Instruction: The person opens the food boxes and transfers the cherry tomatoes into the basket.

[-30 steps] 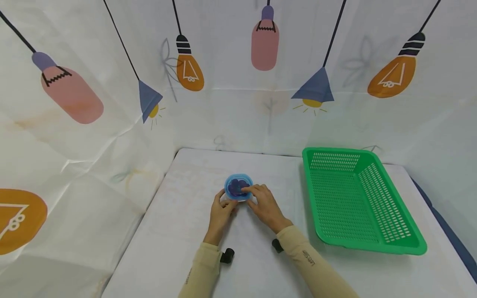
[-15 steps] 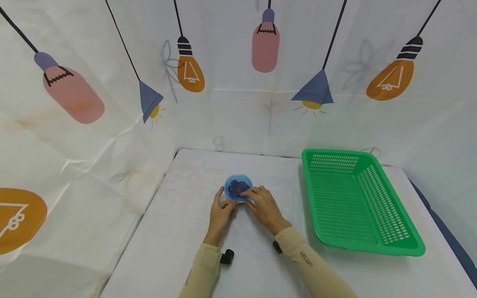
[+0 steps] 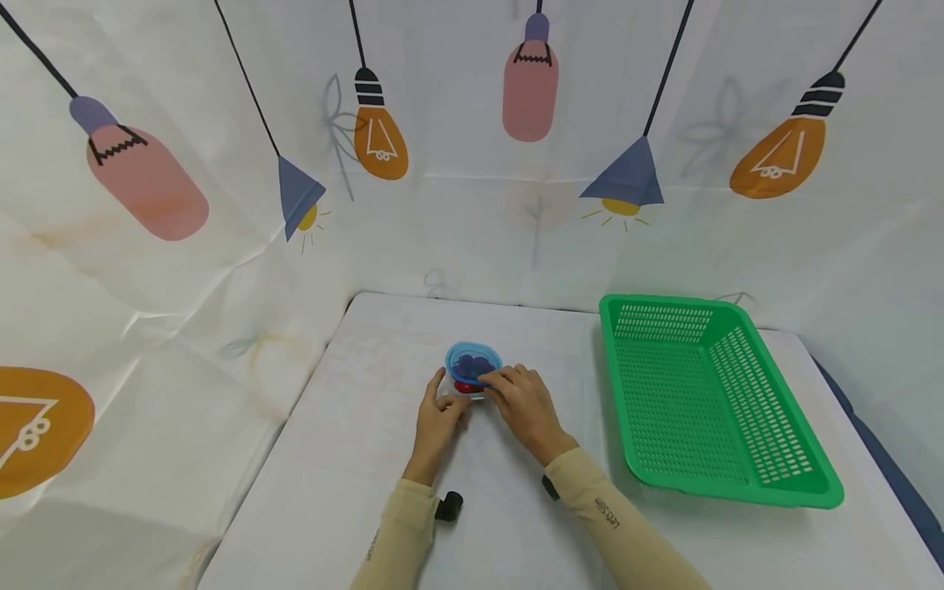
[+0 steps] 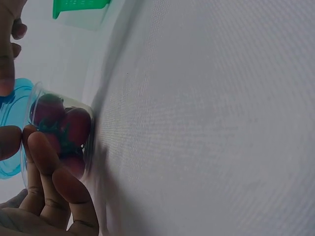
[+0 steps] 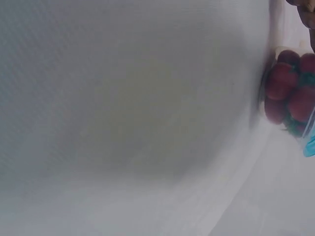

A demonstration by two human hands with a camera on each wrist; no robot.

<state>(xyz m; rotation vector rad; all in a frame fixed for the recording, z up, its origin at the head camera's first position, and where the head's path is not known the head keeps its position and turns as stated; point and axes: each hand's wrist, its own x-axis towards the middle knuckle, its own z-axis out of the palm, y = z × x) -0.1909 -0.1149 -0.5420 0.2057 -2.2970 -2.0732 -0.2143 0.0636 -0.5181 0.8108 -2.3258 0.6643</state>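
Note:
A small clear plastic container (image 4: 90, 109) stands on the table, full of red round fruits (image 4: 76, 127) with green leafy tops. Its translucent blue lid (image 3: 474, 362) is tilted, the near edge raised, and red fruit shows beneath it in the head view. My left hand (image 3: 437, 424) holds the container at its left and near side, fingers curled against the wall. At the lid's near right edge, my right hand (image 3: 525, 406) pinches the rim. The right wrist view catches the fruits (image 5: 284, 81) through the container wall; most of the lid is out of that frame.
A large green plastic basket (image 3: 682, 410) stands on the right side of the white table (image 3: 354, 475). Behind and to the left hangs a pale sheet (image 3: 457, 229) printed with lamps. Black wrist cameras (image 3: 450, 506) sit at the sleeves.
The lid's near edge has come up from the container, uncovering the red fruit at the front. Both hands have stayed nearly in place.

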